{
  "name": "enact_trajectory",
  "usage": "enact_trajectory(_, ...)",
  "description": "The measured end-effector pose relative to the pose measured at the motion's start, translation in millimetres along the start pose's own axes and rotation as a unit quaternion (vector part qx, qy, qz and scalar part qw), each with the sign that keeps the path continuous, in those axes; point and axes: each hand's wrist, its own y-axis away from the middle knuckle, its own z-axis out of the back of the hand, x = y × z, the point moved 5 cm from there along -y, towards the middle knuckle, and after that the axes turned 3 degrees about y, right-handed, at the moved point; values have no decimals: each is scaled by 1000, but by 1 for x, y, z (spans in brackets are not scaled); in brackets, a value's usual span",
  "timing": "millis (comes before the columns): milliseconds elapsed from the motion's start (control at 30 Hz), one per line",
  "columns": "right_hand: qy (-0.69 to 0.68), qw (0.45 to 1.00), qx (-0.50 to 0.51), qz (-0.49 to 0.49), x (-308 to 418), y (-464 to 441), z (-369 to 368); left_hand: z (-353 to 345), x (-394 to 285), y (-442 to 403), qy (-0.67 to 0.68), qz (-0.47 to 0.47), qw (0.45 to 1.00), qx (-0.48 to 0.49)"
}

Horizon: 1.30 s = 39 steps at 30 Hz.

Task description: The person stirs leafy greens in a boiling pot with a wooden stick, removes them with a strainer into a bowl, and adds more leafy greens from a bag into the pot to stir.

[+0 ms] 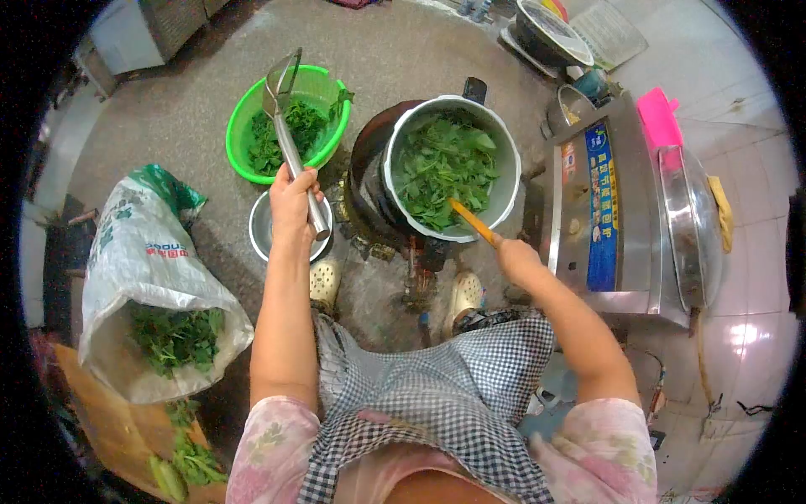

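My left hand (295,202) is wrapped around the steel handle of a long skimmer (288,147), whose head is raised over the rim of a green plastic basket (236,147). Leafy greens (290,134) lie in that basket. In my right hand (519,259) is a wooden spatula (475,223); its far end dips among the green leaves (445,168) in a large metal pot (509,189). The leaves hide the spatula's tip. Below the skimmer handle, a metal bowl (262,227) sits on the floor, partly covered by my left forearm.
The pot stands over a dark round stove (369,185). At left, an open white sack (159,252) holds more greens, beside a wooden board (117,420) with vegetables. A steel appliance (579,210) stands close on the right. My feet in light clogs (464,296) are near the stove.
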Motion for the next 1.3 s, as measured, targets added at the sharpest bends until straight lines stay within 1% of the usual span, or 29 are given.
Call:
enact_trajectory(133,-43,997,13,-58,3,14,5,3,1,0,-2,8,1000,-3)
enact_trajectory(233,-60,997,-27,-27,-1,11,-3,1,4,-3,3,11,1000,9)
enact_trajectory(333,-132,991,-7,-4,-3,4,-20,-1,8,-4,21,22,999,25)
enact_trajectory(400,-297,954,-25,45,-2,-1,-55,-2,11,-6,46,38,998,34)
enact_trajectory(433,-376,923,-33,70,6,2,-56,-2,10,-6,60,44,997,32)
enact_trajectory(467,-618,779,79,-78,5,6,-68,-4,10,-5,72,51,996,28)
enact_trajectory(500,-704,695,45,-137,0,6,-76,-3,10,-3,85,57,995,21)
enact_trajectory(533,-776,600,12,-193,-7,6,-91,-3,11,-3,83,60,994,28)
enact_trajectory(567,-834,493,-20,-246,-12,6,-113,-2,12,-4,79,62,994,33)
enact_trajectory(600,-850,460,0,-257,-19,-8,-169,-1,12,-4,75,65,994,38)
enact_trajectory(633,-836,494,108,-213,1,-8,-181,0,12,-4,72,64,995,33)
enact_trajectory(700,-943,277,181,-32,27,-23,-237,0,11,-6,72,62,995,30)
enact_trajectory(800,-927,317,70,-186,89,-18,-187,-1,11,-6,86,52,995,16)
enact_trajectory(900,-948,270,88,-143,100,-38,-195,-1,12,-11,73,49,996,21)
enact_trajectory(933,-936,314,70,-144,100,-40,-191,0,12,-11,70,53,996,21)
enact_trajectory(1033,-928,342,56,-135,101,-35,-170,-1,13,-13,67,48,996,23)
enact_trajectory(1067,-921,358,35,-145,100,-33,-162,-1,14,-12,65,51,996,24)
enact_trajectory(1167,-923,363,38,-120,95,-35,-147,-4,14,-12,65,54,996,27)
enact_trajectory(1200,-924,359,33,-129,94,-36,-145,-5,13,-11,65,51,996,27)
enact_trajectory(1300,-917,377,34,-124,96,-29,-121,-3,13,-12,62,57,996,26)
